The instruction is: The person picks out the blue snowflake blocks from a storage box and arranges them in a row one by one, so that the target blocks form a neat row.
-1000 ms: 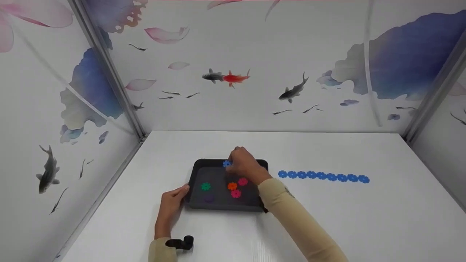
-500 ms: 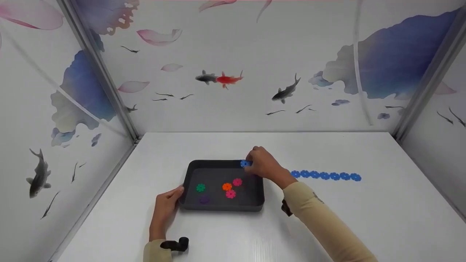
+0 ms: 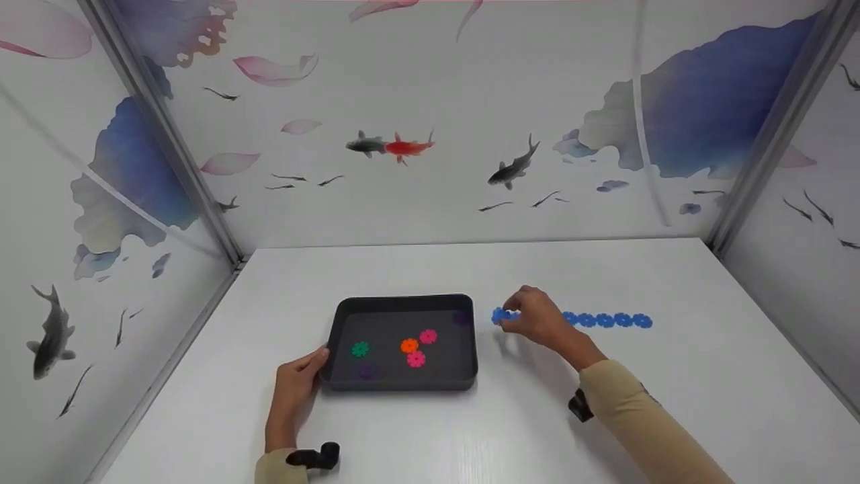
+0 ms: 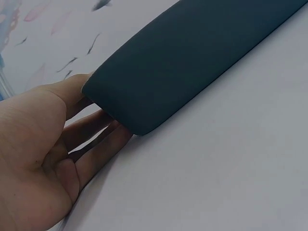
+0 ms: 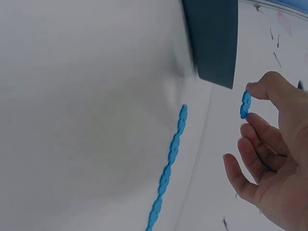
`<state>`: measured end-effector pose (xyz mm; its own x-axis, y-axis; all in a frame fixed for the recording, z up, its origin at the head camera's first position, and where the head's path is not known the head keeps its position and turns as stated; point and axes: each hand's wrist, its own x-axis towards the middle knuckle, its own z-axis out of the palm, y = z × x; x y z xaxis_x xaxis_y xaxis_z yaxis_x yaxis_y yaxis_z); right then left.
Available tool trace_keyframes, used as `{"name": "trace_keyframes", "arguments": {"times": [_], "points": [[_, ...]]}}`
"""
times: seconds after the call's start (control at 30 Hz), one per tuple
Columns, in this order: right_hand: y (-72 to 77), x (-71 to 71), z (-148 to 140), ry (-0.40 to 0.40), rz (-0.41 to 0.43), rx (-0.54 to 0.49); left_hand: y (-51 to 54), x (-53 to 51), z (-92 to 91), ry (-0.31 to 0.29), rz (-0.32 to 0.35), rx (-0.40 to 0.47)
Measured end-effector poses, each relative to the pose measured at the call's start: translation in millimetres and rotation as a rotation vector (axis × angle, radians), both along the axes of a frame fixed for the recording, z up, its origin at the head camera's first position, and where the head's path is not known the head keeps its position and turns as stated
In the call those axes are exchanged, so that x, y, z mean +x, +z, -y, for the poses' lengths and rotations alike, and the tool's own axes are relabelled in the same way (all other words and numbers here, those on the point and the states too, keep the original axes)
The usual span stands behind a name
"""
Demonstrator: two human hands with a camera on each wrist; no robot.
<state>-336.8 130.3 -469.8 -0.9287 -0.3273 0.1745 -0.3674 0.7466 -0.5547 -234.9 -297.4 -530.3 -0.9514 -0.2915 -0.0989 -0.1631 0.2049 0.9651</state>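
My right hand (image 3: 537, 317) pinches a blue flower-shaped plastic piece (image 5: 246, 104) between thumb and forefinger, just right of the tray. In the right wrist view that piece is apart from the row of blue flower pieces (image 5: 164, 179) lying on the table. The row (image 3: 605, 320) runs rightward behind my hand in the head view, its left part mostly hidden. My left hand (image 3: 294, 386) grips the left side of a dark grey tray (image 3: 399, 385); its thumb is at the rim and the fingers lie against the outer wall (image 4: 144, 72).
Inside the tray lie a green piece (image 3: 360, 349), an orange piece (image 3: 409, 345), two pink pieces (image 3: 416, 359) and two dark purple ones (image 3: 461, 318). A patterned back wall (image 3: 430, 195) and side walls surround the white table (image 3: 430, 437).
My right hand has carried the blue flower piece out of the tray's back edge, rightward to the row's left end. The left hand stays on the tray. The head view has shifted slightly.
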Motion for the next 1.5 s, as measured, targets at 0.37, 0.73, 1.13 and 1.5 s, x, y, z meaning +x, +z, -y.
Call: {"name": "trace_keyframes", "arguments": {"times": [0.37,0.73,1.13,1.5], "points": [[-9.3,7.1,-69,-0.070,0.029,0.009,1.3,4.0,1.3,0.002,0.013,-0.027],[-12.2,13.9,-142,-0.146,0.032,0.027,0.2,1.8,0.5,-0.016,-0.006,0.053],[-12.9,17.7,-216,-0.263,0.089,0.071,0.7,2.6,0.1,-0.017,-0.002,-0.007],[-16.8,13.9,-252,-0.341,0.221,0.094,1.6,3.2,-0.3,-0.002,0.013,0.001]]}}
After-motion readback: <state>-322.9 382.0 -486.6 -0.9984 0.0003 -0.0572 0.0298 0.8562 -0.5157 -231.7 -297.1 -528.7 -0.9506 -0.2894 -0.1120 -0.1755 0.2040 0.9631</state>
